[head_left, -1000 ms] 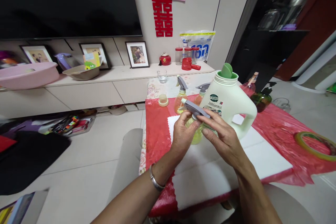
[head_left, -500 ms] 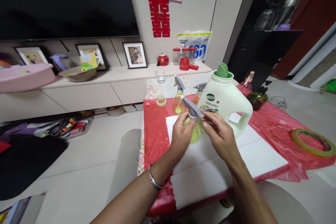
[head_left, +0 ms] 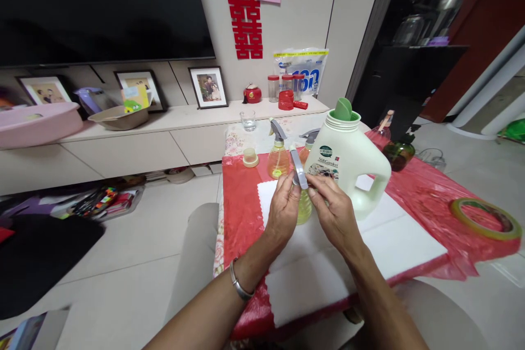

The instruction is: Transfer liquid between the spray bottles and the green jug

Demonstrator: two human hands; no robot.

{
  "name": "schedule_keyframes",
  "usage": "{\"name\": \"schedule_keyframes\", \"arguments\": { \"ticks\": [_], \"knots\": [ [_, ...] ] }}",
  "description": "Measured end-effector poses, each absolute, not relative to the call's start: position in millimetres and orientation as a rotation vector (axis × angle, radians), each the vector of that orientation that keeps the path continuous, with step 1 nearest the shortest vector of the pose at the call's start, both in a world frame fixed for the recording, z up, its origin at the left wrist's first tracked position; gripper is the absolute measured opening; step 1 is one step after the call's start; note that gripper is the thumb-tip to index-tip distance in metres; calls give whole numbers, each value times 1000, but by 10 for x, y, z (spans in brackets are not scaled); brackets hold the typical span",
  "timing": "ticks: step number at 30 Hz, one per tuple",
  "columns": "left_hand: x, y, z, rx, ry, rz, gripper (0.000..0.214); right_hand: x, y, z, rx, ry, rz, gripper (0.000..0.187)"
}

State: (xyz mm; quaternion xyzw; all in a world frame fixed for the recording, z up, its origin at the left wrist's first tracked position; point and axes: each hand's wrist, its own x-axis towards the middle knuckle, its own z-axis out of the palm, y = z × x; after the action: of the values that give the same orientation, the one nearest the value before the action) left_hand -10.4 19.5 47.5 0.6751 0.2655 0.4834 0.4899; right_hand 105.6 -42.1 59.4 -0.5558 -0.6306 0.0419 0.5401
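Observation:
Both my hands are closed around the grey trigger sprayer head point(head_left: 299, 168) on a small spray bottle of yellow liquid point(head_left: 304, 209). My left hand point(head_left: 284, 202) grips the collar from the left. My right hand point(head_left: 331, 205) pinches the head from the right. The bottle stands on a white cloth point(head_left: 311, 262). Just behind it are a second spray bottle point(head_left: 279, 159) with yellowish liquid and a partly hidden third one with a grey head point(head_left: 310, 135). A big pale green detergent jug point(head_left: 348, 158), uncapped with a green spout, stands by my right hand.
Left of the bottles sits a cream cap point(head_left: 250, 158) on the red plastic sheet point(head_left: 240, 202). A drinking glass point(head_left: 248, 120) stands at the back. On the right lie a roll of tape point(head_left: 457, 209) and a dark green bottle point(head_left: 398, 154). A cabinet point(head_left: 197, 147) runs behind the table.
The sprayer head has turned, its nozzle swinging from pointing left to pointing away from me. Both hands stay on it, and the view has shifted slightly.

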Motion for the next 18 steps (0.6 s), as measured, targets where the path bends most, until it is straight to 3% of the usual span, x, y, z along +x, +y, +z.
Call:
{"name": "schedule_keyframes", "arguments": {
  "ticks": [18],
  "knots": [
    [-105,276,440,1543,589,1157,36,1055,-327,571,-1308,-1447,89,29]
  ]
}}
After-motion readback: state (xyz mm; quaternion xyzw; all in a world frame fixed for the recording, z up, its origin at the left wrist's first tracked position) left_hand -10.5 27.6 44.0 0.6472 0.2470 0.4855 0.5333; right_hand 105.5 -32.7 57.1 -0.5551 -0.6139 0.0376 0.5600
